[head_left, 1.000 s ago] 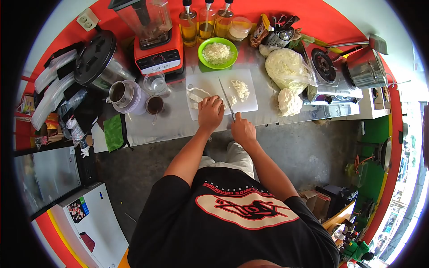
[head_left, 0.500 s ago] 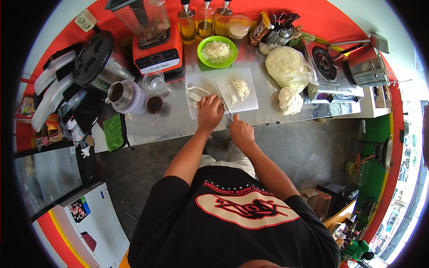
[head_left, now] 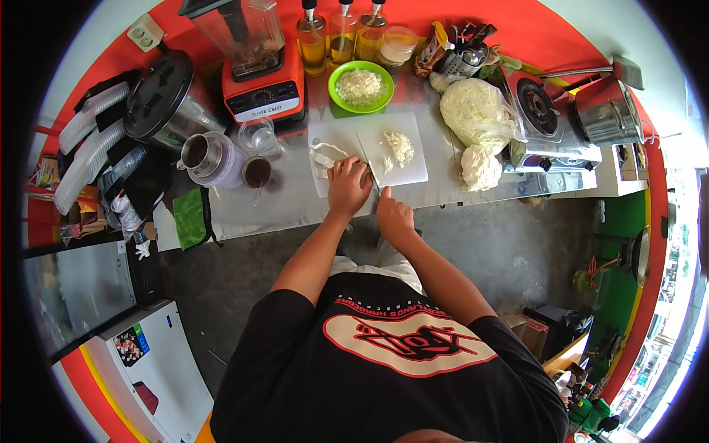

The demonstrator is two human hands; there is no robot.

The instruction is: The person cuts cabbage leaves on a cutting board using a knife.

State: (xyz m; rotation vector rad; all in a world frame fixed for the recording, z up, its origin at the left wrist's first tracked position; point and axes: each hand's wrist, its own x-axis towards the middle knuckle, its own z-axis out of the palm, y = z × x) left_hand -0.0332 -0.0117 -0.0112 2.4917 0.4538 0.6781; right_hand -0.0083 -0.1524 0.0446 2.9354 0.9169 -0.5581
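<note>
My left hand [head_left: 349, 184] presses down on pale cabbage [head_left: 326, 156] at the left of a white cutting board [head_left: 341, 131], its fingers bent over the piece and partly hiding it. In my right hand [head_left: 395, 215], closed round the handle near the counter's front edge, is a knife [head_left: 368, 164]. The blade slants up and left across the board, close beside my left fingertips. To the right of the blade lies a small heap of shredded cabbage [head_left: 399, 149], with a few loose shreds nearer the knife.
Behind the board stands a green bowl [head_left: 391, 88] of shredded cabbage. A bagged cabbage [head_left: 476, 111] and a bare cabbage chunk [head_left: 480, 168] sit right, before a stove [head_left: 543, 151]. Left are a red blender [head_left: 264, 92], a dark-filled cup [head_left: 256, 172] and a metal jug [head_left: 198, 151].
My right hand and the knife handle have shifted slightly left and toward the board. My left hand stays on the cabbage. The whole view has moved a little.
</note>
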